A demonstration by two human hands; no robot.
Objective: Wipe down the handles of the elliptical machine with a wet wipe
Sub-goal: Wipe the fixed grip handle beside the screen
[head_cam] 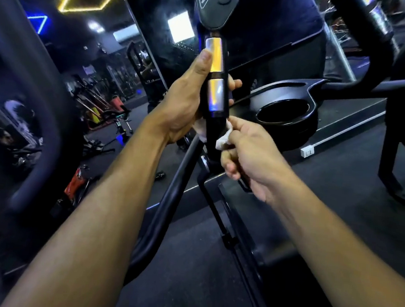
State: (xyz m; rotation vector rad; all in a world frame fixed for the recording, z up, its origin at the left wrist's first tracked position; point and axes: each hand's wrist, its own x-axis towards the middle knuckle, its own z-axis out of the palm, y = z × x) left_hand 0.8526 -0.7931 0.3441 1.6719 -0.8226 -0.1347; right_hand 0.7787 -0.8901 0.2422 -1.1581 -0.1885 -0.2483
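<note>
We see left hand (pixel 186 98) wrapped round the elliptical handle (pixel 216 81) at its metal sensor plates; right hand (pixel 250 152) pinches white wet wipe (pixel 223 139) against the handle below.

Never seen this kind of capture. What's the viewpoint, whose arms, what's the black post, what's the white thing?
One picture, from a camera worn on a person's head, looking forward and down in a dim gym. Both bare arms are that person's. The black post is an elliptical handle with two shiny metal pads and a button pod on top. The left hand grips it around the pads. The right hand pinches a white wipe against the handle just below. A black cup holder sits behind to the right.
</note>
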